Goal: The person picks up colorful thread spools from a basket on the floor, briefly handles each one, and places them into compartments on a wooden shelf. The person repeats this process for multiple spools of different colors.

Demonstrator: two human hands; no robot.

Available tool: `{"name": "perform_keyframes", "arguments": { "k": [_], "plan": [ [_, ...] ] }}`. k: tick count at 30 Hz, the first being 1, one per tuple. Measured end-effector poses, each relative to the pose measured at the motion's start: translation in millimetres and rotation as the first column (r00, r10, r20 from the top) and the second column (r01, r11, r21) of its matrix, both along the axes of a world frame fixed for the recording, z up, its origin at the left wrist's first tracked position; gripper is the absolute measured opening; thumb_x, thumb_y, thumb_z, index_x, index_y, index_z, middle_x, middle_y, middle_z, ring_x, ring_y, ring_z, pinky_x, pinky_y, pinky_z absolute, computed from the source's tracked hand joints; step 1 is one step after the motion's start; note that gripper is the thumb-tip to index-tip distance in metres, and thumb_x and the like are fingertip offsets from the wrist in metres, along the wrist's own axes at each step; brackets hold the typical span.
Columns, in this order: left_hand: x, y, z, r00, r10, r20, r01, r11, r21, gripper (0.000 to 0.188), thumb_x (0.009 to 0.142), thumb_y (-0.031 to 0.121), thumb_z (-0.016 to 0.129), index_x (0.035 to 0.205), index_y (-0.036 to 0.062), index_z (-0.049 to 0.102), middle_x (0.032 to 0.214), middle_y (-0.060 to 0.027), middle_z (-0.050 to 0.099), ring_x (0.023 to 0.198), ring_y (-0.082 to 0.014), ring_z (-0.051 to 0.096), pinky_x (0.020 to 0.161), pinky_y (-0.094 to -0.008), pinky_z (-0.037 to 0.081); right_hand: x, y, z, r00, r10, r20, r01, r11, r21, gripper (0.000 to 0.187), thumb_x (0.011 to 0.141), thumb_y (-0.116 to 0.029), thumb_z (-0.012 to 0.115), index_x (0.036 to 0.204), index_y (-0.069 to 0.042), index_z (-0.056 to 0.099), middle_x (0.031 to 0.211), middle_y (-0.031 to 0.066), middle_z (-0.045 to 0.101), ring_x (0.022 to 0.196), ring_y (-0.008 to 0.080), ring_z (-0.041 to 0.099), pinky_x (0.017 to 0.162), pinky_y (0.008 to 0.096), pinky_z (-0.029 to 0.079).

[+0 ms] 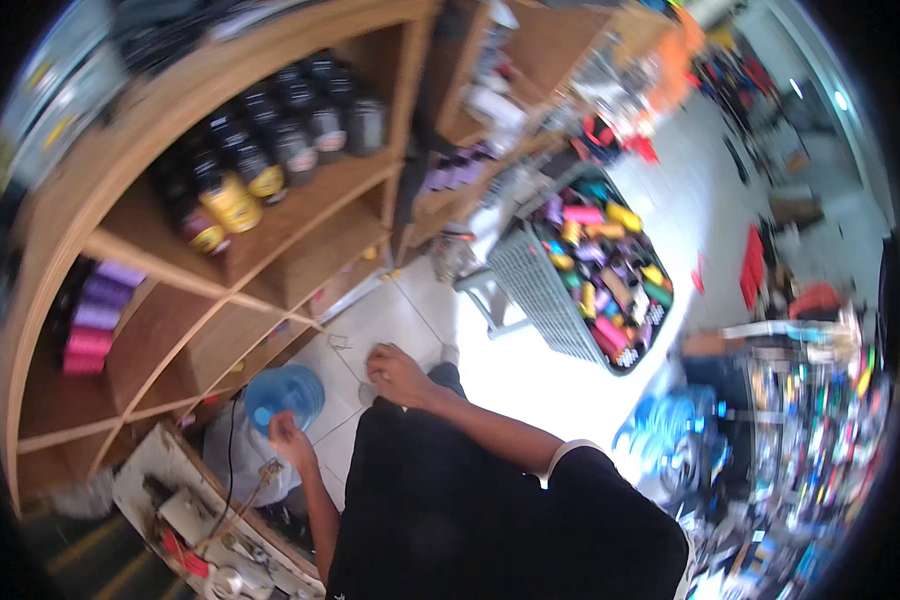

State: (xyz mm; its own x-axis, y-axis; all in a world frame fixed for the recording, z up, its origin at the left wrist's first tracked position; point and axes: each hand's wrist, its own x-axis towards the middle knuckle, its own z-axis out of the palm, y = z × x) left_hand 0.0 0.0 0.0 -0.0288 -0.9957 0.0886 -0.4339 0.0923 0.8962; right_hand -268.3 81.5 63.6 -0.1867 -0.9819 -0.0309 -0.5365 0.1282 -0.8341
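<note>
My left hand point(291, 440) is beside a translucent blue water jug point(298, 392) standing low by the shelf. Its fingers are loosely apart, with nothing visible in them. In front of my body, above the tiled floor, is my right hand point(400, 376). Its fingers are bent inward and closed, and whatever they may hold is too small and blurred to make out. To the right, a grey plastic basket point(540, 290) is filled with spools of thread point(610, 265) in many colours. Neither hand touches the basket.
A wooden shelf point(270, 255) curves along the left, with dark bottle-shaped items point(240, 165) and purple and pink spools point(95, 315). A worn box point(150, 465) of machine parts sits lower left. More blue jugs point(660, 425) and blurred goods are at right.
</note>
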Motion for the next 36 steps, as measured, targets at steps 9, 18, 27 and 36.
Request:
{"name": "perform_keyframes", "arguments": {
  "k": [9,18,27,36],
  "plan": [
    [1,72,-97,0.650,-0.754,0.090,0.517,0.526,0.675,0.036,0.091,0.028,0.057,0.064,0.0048,0.056,0.062,-0.0023,0.056,0.057,-0.0162,0.055,0.052,-0.0303,0.042,-114,213,-43,0.680,-0.729,-0.074,0.725,0.655,0.214,0.013,0.082,-0.010,0.066,0.091,-0.002,0.064,0.091,0.0145,0.063,0.081,0.0254,0.063,0.073,0.0356,0.051],
    [-84,63,-73,0.983,-0.183,0.013,0.069,0.437,0.897,0.030,0.089,0.034,0.059,0.105,0.0086,0.057,0.087,-0.0051,0.062,0.075,-0.0185,0.061,0.062,-0.0322,0.046,-263,239,-35,0.143,-0.951,-0.274,0.935,0.221,-0.278,0.032,0.077,-0.004,0.063,0.108,-0.001,0.056,0.098,0.0156,0.058,0.098,0.0351,0.052,0.085,0.0461,0.042],
    [-150,82,-81,0.978,-0.152,0.141,-0.036,0.548,0.836,0.021,0.089,0.024,0.061,0.099,0.0057,0.058,0.085,-0.0074,0.060,0.070,-0.0195,0.059,0.055,-0.0308,0.043,-382,237,-74,0.290,-0.904,-0.313,0.939,0.332,-0.087,0.031,0.074,-0.012,0.073,0.100,0.001,0.063,0.106,0.0264,0.053,0.097,0.0413,0.057,0.088,0.0462,0.047],
    [-140,145,-63,0.994,-0.064,0.087,-0.041,0.524,0.851,0.014,0.090,0.020,0.060,0.088,0.0071,0.054,0.074,-0.0045,0.056,0.060,-0.0171,0.055,0.045,-0.0299,0.035,-383,253,-81,0.312,-0.932,-0.184,0.948,0.292,0.125,0.026,0.071,-0.022,0.078,0.079,-0.001,0.065,0.101,0.0241,0.060,0.094,0.0398,0.059,0.084,0.0440,0.048]
  ]
}}
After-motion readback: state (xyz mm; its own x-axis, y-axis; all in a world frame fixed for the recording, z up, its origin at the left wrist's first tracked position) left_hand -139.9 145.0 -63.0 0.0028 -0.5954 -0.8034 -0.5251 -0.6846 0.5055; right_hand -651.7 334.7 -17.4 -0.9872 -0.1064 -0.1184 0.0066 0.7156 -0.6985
